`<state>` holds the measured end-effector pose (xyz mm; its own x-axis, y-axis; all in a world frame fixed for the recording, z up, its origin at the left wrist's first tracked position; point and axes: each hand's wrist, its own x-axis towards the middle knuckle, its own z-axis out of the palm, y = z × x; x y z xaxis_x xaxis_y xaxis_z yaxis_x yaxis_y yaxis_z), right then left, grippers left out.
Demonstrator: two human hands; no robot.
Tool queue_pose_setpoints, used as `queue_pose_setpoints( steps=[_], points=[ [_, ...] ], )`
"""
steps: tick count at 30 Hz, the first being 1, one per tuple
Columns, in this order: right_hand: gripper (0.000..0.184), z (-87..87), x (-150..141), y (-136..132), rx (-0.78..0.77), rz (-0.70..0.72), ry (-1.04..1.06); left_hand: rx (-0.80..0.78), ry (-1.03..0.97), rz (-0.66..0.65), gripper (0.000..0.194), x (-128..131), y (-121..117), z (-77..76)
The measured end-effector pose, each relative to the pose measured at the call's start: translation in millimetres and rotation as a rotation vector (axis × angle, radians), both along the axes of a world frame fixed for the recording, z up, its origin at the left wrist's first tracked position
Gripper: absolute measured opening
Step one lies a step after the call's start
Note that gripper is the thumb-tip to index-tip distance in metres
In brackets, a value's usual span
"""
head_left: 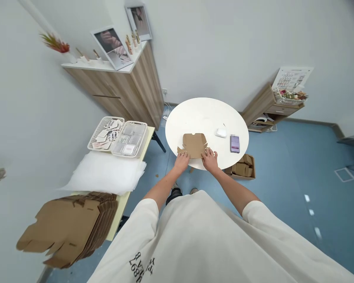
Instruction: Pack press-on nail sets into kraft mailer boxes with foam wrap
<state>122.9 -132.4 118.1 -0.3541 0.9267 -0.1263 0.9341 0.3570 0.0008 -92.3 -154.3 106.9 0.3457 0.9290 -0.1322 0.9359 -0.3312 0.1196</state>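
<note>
Cardboard (195,144) is pinched at its near corners by the left hand (182,160) and right hand (210,159) (both curled).

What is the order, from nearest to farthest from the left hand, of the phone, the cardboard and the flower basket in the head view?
From the left hand:
1. Cardboard: at its fingertips.
2. Phone: to its right, across the round table.
3. Flower basket: far right, beyond the table, on the cabinet.
</note>
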Motion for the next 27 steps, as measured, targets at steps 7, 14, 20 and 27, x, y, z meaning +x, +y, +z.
queue_pose_setpoints(
  steps=[7, 14, 20, 27],
  points=[
    [0.056, -27.0, -15, 39, -0.247, 0.065, 0.001, -0.129, -0.010, -0.095, 0.055, -9, 60, -33.4],
    [0.053, -42.3, -41, 76, -0.360, -0.071, 0.058, -0.267, 0.002, -0.200, 0.064, -26, 114, -56.9],
    [0.048, -56.8, -51, 86, -0.422, 0.006, 0.044, -0.337, 0.059, -0.297, 0.078, -36, 140, -69.7],
    [0.051, -62.3, -34, 91, -0.347, -0.174, -0.087, -0.405, 0.072, -0.268, 0.086, -45, 151, -76.0]
  ],
)
